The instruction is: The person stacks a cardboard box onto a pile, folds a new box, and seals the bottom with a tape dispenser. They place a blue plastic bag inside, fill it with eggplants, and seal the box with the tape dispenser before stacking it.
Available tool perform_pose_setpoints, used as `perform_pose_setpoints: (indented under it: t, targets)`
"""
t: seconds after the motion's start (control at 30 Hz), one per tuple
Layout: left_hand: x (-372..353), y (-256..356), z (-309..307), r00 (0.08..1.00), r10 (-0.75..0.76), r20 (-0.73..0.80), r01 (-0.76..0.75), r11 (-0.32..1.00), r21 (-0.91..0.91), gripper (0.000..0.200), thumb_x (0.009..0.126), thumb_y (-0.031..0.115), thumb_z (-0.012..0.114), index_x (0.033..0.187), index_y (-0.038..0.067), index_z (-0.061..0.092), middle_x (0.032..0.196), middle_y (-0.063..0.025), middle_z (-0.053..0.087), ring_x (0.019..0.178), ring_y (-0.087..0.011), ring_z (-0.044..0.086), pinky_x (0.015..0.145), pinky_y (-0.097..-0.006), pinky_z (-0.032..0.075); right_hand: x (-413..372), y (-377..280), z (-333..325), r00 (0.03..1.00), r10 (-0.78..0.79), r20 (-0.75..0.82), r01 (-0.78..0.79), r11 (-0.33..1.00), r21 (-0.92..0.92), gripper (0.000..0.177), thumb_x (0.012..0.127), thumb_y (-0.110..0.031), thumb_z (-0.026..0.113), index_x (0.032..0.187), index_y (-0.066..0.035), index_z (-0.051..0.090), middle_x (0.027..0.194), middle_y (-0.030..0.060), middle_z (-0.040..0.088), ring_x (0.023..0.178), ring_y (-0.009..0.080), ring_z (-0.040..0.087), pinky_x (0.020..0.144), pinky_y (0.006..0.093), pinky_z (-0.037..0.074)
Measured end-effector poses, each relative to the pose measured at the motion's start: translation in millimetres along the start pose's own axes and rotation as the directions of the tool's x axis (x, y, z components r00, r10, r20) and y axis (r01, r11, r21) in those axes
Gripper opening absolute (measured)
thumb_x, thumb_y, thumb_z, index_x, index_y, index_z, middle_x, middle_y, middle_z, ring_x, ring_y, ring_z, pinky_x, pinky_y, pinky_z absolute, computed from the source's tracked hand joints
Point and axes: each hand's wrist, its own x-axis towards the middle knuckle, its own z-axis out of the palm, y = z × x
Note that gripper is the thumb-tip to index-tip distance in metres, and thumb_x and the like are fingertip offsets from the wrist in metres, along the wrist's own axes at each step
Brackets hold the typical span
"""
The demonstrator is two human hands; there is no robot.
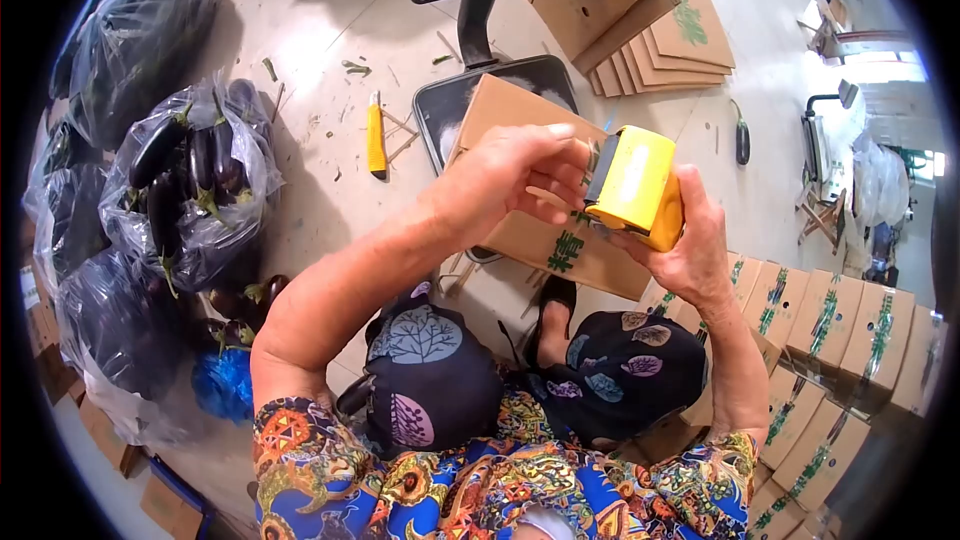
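Dispenser (632, 183): yellow, held in the air over the box (520, 120).
Right hand (690, 245): wrapped around the dispenser from below, gripping it.
Left hand (515, 180): fingers curled together at the dispenser's near edge; cannot tell if they pinch tape.
Box: on the scale (450, 105), far middle of the floor (320, 30).
Knife (376, 135): on the floor, just left of the scale.
Aubergine bags (190, 190): along the floor's left edge.
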Motion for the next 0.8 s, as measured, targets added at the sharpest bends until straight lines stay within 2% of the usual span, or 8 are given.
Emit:
perform_pose_setpoints:
  t: [0.1, 0.13, 0.27, 0.37, 0.6, 0.7, 0.73, 0.8]
  targets:
    - [-4, -7, 4, 0.988, 0.152, -0.019, -0.127, 0.883, 0.452, 0.035, 0.099, 0.032, 0.045, 0.101, 0.002, 0.064, 0.086, -0.0006, 0.062, 0.078, -0.0083, 0.059, 0.069, -0.0246, 0.050, 1, 5, 1, 1.000, -0.010, 0.021, 0.012, 0.997, -0.077, 0.059, 0.067, -0.021, 0.086, 0.110, -0.003, 0.048, 0.092, 0.0144, 0.066, 0.086, 0.0294, 0.067, 0.076, 0.0347, 0.052]
    - [-5, -8, 3, 0.986, 0.164, -0.010, -0.142, 0.882, 0.448, 0.036, 0.099, 0.035, 0.044, 0.096, 0.005, 0.064, 0.081, 0.0021, 0.059, 0.074, -0.0064, 0.056, 0.067, -0.0240, 0.048, 2, 6, 1, 0.999, -0.021, 0.029, 0.024, 0.994, -0.111, 0.059, 0.068, -0.021, 0.085, 0.110, -0.003, 0.049, 0.092, 0.0144, 0.065, 0.086, 0.0295, 0.067, 0.076, 0.0349, 0.052]
    - [0, -14, -12, 0.988, 0.088, -0.129, -0.076, 0.993, 0.094, 0.029, 0.096, 0.031, 0.053, 0.091, 0.004, 0.062, 0.075, -0.0012, 0.060, 0.067, -0.0084, 0.058, 0.063, -0.0219, 0.048, 4, 1, 6, 0.999, -0.038, 0.023, 0.042, 0.978, -0.203, 0.057, 0.065, -0.018, 0.084, 0.109, -0.003, 0.049, 0.089, 0.0166, 0.063, 0.083, 0.0339, 0.065, 0.073, 0.0377, 0.053]
    - [1, -21, -17, 0.986, 0.133, -0.099, -0.106, 0.964, 0.242, 0.031, 0.097, 0.032, 0.053, 0.088, 0.003, 0.060, 0.072, -0.0009, 0.059, 0.065, -0.0071, 0.056, 0.062, -0.0212, 0.047, 5, 0, 10, 0.998, -0.055, 0.031, 0.061, 0.976, -0.211, 0.056, 0.060, -0.011, 0.080, 0.105, -0.002, 0.049, 0.087, 0.0201, 0.061, 0.081, 0.0402, 0.064, 0.070, 0.0417, 0.053]
    - [0, -33, -15, 0.963, 0.247, -0.110, -0.212, 0.943, 0.258, 0.024, 0.097, 0.022, 0.056, 0.083, 0.003, 0.060, 0.069, 0.0013, 0.057, 0.064, -0.0048, 0.053, 0.059, -0.0208, 0.044, 9, -5, 12, 0.996, -0.054, 0.076, 0.071, 0.969, -0.237, 0.055, 0.062, -0.014, 0.080, 0.104, -0.002, 0.048, 0.085, 0.0200, 0.061, 0.080, 0.0408, 0.063, 0.069, 0.0420, 0.053]
    - [10, -40, -27, 0.833, 0.541, -0.118, -0.394, 0.729, 0.559, 0.022, 0.096, 0.018, 0.055, 0.085, 0.000, 0.060, 0.069, 0.0007, 0.056, 0.064, -0.0068, 0.050, 0.058, -0.0234, 0.042, 13, -14, 14, 0.994, -0.017, 0.109, 0.042, 0.972, -0.233, 0.055, 0.065, -0.022, 0.083, 0.103, -0.003, 0.047, 0.085, 0.0205, 0.061, 0.080, 0.0411, 0.063, 0.069, 0.0431, 0.052]
    - [5, -27, -31, 0.863, 0.483, -0.146, -0.338, 0.769, 0.543, 0.019, 0.094, 0.015, 0.055, 0.088, -0.002, 0.060, 0.069, -0.0016, 0.056, 0.065, -0.0092, 0.050, 0.060, -0.0271, 0.043, 13, -18, 14, 0.992, 0.000, 0.123, 0.028, 0.973, -0.231, 0.056, 0.066, -0.025, 0.083, 0.102, -0.003, 0.047, 0.086, 0.0207, 0.061, 0.080, 0.0412, 0.063, 0.069, 0.0436, 0.052]
    - [-9, -7, -43, 0.791, 0.586, -0.176, -0.334, 0.654, 0.679, 0.018, 0.094, 0.014, 0.055, 0.085, -0.001, 0.062, 0.069, -0.0065, 0.055, 0.068, -0.0105, 0.050, 0.062, -0.0296, 0.044, 16, -25, 8, 0.991, 0.018, 0.134, 0.027, 0.945, -0.325, 0.057, 0.067, -0.029, 0.084, 0.101, -0.003, 0.047, 0.085, 0.0207, 0.061, 0.079, 0.0413, 0.063, 0.067, 0.0443, 0.052]
